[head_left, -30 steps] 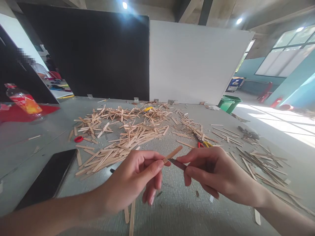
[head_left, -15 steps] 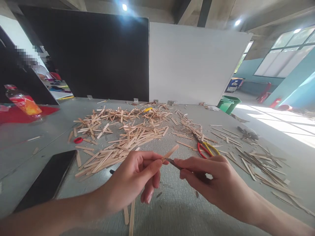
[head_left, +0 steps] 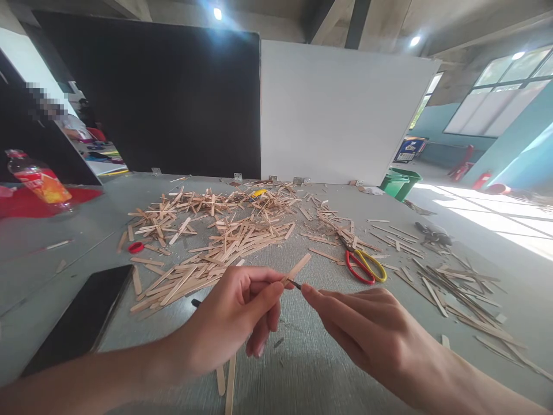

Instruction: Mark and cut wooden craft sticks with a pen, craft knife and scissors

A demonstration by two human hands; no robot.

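Note:
My left hand (head_left: 246,311) pinches a wooden craft stick (head_left: 299,266) between thumb and forefinger, its rounded end slanting up to the right. From the right, my right hand (head_left: 367,323) grips a small knife (head_left: 294,283). Only its thin dark tip shows; the rest is hidden under the fingers. That tip touches the stick close to my left thumb. Beyond the hands lies a broad heap of loose craft sticks (head_left: 242,239). Scissors (head_left: 365,265) with one red and one yellow handle rest past my right hand.
A black phone (head_left: 80,317) lies on the grey table (head_left: 319,374) at left, near a red ring (head_left: 136,247). A drink bottle (head_left: 41,181) stands far left. Cut strips (head_left: 462,294) spread at right. Black (head_left: 185,98) and white (head_left: 337,109) panels border the back. A person sits beyond, far left.
My right hand has turned palm-down and its wrist has dropped, leaving less of the knife in sight and more of the scissors uncovered. The left hand and stick stay nearly still.

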